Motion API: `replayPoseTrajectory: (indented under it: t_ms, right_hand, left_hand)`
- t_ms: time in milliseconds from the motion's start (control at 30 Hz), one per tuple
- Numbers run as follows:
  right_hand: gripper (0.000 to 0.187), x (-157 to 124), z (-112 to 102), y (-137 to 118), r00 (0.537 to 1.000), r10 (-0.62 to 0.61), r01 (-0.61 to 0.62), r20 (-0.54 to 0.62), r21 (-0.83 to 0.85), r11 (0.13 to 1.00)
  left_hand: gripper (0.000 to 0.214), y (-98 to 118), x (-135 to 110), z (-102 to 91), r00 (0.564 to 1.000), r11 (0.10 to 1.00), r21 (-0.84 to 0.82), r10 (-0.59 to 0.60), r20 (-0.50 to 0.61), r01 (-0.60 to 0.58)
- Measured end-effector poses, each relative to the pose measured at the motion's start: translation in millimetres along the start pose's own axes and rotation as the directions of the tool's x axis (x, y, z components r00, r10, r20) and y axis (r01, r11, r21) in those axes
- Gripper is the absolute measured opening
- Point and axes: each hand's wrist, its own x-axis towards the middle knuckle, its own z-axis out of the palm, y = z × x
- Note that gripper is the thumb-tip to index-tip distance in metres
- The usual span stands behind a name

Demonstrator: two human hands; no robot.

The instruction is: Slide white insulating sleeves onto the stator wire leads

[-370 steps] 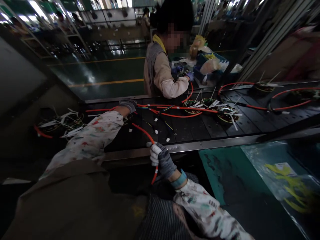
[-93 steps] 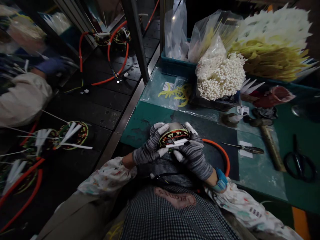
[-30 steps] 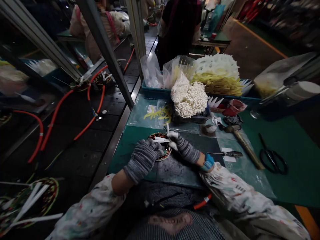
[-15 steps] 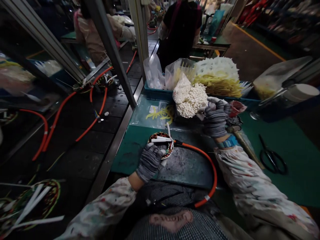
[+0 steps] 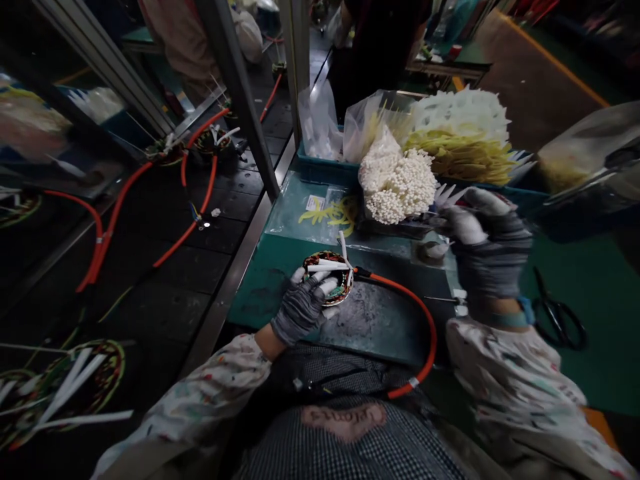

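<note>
- The green table (image 5: 280, 293) is filling the middle and right of the frame. A dark belt (image 5: 165, 267) is running along its left side.
- A big bunch of white sticks (image 5: 397, 187) is sitting at the back of the table, in the upper middle of the frame.
- An orange cable (image 5: 425, 320) is coming out of the right side of the round wire coil (image 5: 333, 285) and curving down to the lower middle.
- The right hand (image 5: 487, 250) is hanging in the air at the right, well apart from the coil. Its fingers are curling in beside some thin pointed strips (image 5: 447, 197), but I cannot tell if it is pinching them.
- The left hand (image 5: 303, 307) is the nearer one. Its fingers are spreading over the coil's lower left edge and touching it.
- The coil is lying flat in the middle of the frame, just up and right of the left palm.
- A white strip (image 5: 327, 267) is lying across the coil's top, pointing left to right.
</note>
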Motion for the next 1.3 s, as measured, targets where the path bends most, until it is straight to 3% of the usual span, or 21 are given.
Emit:
replayPoseTrajectory:
  t_ms: [100,167,233,267,300,433,467,533,600,633,700,767,800,833,900,967,1067,1133,1167,1233,1300]
  right_hand:
    - [0.011,-18.5,-11.7,-40.5,0.996,0.078,-0.075,-0.049,0.064,0.995]
    - [0.015,-38.4,-13.9,-55.4,0.956,0.236,-0.253,0.175,0.081,0.964]
    - [0.024,-61.6,-8.8,-55.6,0.848,0.34,-0.395,0.407,0.056,0.917]
    - [0.027,-73.2,-4.2,-51.3,0.812,0.362,-0.424,0.458,0.035,0.905]
    - [0.029,-84.1,0.8,-45.6,0.807,0.369,-0.422,0.461,0.013,0.906]
    - [0.022,-117.4,10.3,-29.2,0.906,0.316,-0.325,0.28,-0.015,0.946]
    - [0.021,-123.1,8.1,-29.3,0.905,0.32,-0.338,0.28,0.019,0.941]
    - [0.022,-132.2,-0.8,-32.9,0.858,0.381,-0.441,0.344,0.113,0.89]
    - [0.026,-139.2,-12.5,-37.3,0.736,0.504,-0.617,0.453,0.141,0.774]
    - [0.027,-141.8,-18.0,-38.8,0.636,0.571,-0.712,0.52,0.109,0.694]
    - [0.033,-144.9,-26.0,-40.0,0.372,0.647,-0.844,0.665,-0.048,0.534]
    - [0.038,-145.5,-28.4,-39.6,0.146,0.615,-0.858,0.775,-0.21,0.469]
    - [0.04,-145.1,-27.3,-38.9,0.083,0.574,-0.843,0.815,-0.25,0.477]
    - [0.042,-144.6,-24.7,-38.0,0.057,0.525,-0.824,0.849,-0.257,0.505]
    - [0.044,-142.9,-15.4,-35.0,0.099,0.455,-0.776,0.885,-0.217,0.592]
    - [0.038,-140.1,-1.9,-30.0,0.221,0.434,-0.668,0.873,-0.189,0.72]
    - [0.019,-130.4,19.5,-19.9,0.533,0.334,-0.363,0.777,-0.147,0.92]
    - [0.008,-120.0,27.2,-15.4,0.721,0.123,-0.133,0.682,-0.039,0.99]
    - [0.003,-114.5,27.7,-14.7,0.785,0.009,-0.034,0.619,0.028,0.999]
    - [0.007,-105.9,21.9,-16.5,0.841,-0.142,0.089,0.523,0.126,0.988]
    - [0.01,-104.1,10.2,-20.5,0.857,-0.153,0.07,0.492,0.183,0.981]
  left_hand:
    - [0.032,-3.4,1.8,-2.4,0.997,0.993,-0.098,0.063,0.037,-0.059]
    - [0.028,-5.8,3.8,-4.0,0.99,0.988,-0.138,0.09,0.111,-0.074]
    - [0.028,-7.2,4.7,-4.3,0.986,0.991,-0.123,0.067,0.154,-0.048]
    - [0.028,-7.3,4.5,-3.8,0.987,0.993,-0.11,0.055,0.15,-0.038]
    - [0.029,-7.1,4.1,-3.2,0.99,0.995,-0.097,0.046,0.133,-0.034]
    - [0.029,-2.8,2.4,-0.6,0.999,0.998,-0.039,0.041,0.035,-0.04]
    - [0.029,-1.5,2.5,-0.3,0.999,0.999,-0.028,0.04,0.025,-0.039]
    - [0.027,0.9,3.4,-0.1,0.999,1.0,-0.007,0.028,0.023,-0.028]
    - [0.027,2.9,5.1,-0.5,0.999,1.0,0.008,0.011,0.035,-0.012]
    - [0.028,3.9,6.1,-0.8,0.999,1.0,0.012,0.003,0.038,-0.003]
    - [0.027,5.9,8.6,-1.3,1.0,1.0,0.017,-0.005,0.025,0.004]
    - [0.026,7.9,10.9,-1.2,1.0,0.999,0.035,-0.002,-0.005,0.002]
    - [0.025,8.6,11.7,-0.8,1.0,0.999,0.049,0.003,-0.015,-0.002]
    - [0.024,9.1,12.1,-0.1,1.0,0.998,0.062,0.007,-0.019,-0.006]
    - [0.023,8.6,11.7,1.7,1.0,0.998,0.07,0.005,-0.003,-0.005]
    - [0.024,6.6,10.1,3.6,1.0,0.999,0.045,-0.004,0.029,0.002]
    - [0.027,2.8,8.1,5.2,0.996,1.0,-0.017,-0.008,0.092,0.01]
    - [0.027,1.8,8.3,4.8,0.992,0.999,-0.039,-0.017,0.122,0.022]
    - [0.027,1.9,8.7,4.3,0.992,0.999,-0.041,-0.02,0.125,0.025]
    - [0.026,2.8,9.7,3.1,0.995,0.999,-0.033,-0.017,0.102,0.021]
    - [0.026,3.7,10.1,2.3,0.996,1.0,-0.023,-0.008,0.087,0.01]
